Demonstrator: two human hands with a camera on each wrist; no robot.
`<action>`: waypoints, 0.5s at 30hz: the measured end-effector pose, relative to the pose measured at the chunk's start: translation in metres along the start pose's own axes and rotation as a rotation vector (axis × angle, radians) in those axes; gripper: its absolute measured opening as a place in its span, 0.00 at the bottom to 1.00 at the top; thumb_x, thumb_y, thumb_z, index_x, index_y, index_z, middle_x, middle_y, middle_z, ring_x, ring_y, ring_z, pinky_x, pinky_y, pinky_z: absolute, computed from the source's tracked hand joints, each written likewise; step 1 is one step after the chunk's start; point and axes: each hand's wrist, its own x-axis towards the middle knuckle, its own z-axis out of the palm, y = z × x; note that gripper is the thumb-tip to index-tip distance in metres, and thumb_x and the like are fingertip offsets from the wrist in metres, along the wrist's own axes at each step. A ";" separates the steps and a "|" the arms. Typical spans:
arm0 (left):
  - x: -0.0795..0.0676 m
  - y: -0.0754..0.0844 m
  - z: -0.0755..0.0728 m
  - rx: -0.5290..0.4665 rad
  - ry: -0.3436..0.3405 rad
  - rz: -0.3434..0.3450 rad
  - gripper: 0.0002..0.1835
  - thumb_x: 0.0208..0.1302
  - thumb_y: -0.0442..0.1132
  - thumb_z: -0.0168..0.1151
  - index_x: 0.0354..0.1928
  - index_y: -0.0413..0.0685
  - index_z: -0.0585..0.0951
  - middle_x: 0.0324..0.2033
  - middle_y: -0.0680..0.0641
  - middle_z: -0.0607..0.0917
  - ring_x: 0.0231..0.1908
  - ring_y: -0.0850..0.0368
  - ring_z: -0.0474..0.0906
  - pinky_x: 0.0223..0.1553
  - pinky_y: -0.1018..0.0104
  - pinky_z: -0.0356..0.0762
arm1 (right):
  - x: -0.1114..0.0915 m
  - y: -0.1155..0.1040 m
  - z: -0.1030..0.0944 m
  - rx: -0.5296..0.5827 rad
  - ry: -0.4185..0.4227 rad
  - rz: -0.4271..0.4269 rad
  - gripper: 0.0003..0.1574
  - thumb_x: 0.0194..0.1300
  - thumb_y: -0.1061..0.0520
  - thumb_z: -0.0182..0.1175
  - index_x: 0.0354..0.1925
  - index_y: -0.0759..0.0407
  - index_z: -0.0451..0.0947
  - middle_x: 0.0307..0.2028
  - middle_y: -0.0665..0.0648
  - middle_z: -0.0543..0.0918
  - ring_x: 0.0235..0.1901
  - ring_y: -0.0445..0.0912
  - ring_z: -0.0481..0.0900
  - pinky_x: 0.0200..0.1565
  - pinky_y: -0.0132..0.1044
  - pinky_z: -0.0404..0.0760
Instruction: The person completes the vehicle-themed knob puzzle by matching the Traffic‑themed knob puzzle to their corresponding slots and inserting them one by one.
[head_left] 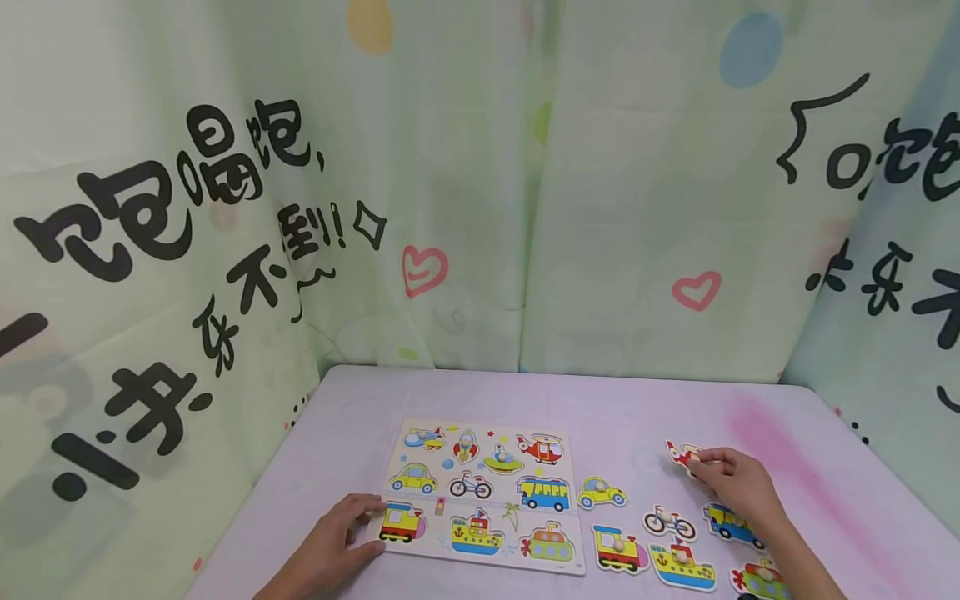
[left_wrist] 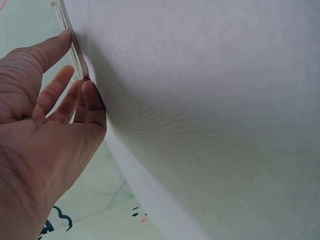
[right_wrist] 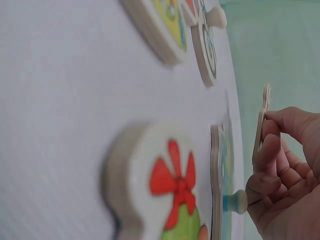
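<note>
In the head view, the puzzle board (head_left: 442, 493) lies on the table with printed vehicle pictures. My left hand (head_left: 337, 533) rests at its left edge, thumb and fingertips touching the edge near the train picture. My right hand (head_left: 738, 483) pinches a red-and-white puzzle piece (head_left: 678, 454) above the table, right of the board. The fingers cover part of it. In the right wrist view, this thin wooden piece (right_wrist: 261, 122) appears edge-on between thumb and fingers. Below the right hand lies the bus piece (head_left: 731, 525); its knob (right_wrist: 239, 201) shows close to the fingers.
Right of the board lie the car piece (head_left: 602, 492), train piece (head_left: 619, 550), bicycle piece (head_left: 670, 524), ship piece (head_left: 681, 567) and submarine piece (head_left: 761, 579). The right forearm partly covers the submarine. A printed curtain (head_left: 480, 183) hangs behind the table (head_left: 360, 396).
</note>
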 end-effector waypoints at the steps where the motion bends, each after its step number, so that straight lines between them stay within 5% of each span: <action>1: 0.000 0.000 0.000 0.000 0.001 0.000 0.26 0.56 0.44 0.78 0.56 0.53 0.81 0.60 0.49 0.79 0.46 0.55 0.73 0.43 0.68 0.78 | -0.001 -0.002 0.001 0.005 -0.005 -0.008 0.32 0.70 0.45 0.65 0.56 0.71 0.76 0.26 0.53 0.77 0.28 0.47 0.73 0.26 0.34 0.70; 15: 0.001 0.001 0.000 -0.003 -0.005 -0.014 0.26 0.56 0.43 0.78 0.56 0.52 0.81 0.60 0.49 0.78 0.46 0.55 0.73 0.46 0.63 0.80 | -0.016 -0.022 0.033 0.012 -0.091 -0.108 0.24 0.68 0.48 0.68 0.50 0.66 0.79 0.24 0.51 0.77 0.26 0.44 0.71 0.26 0.33 0.69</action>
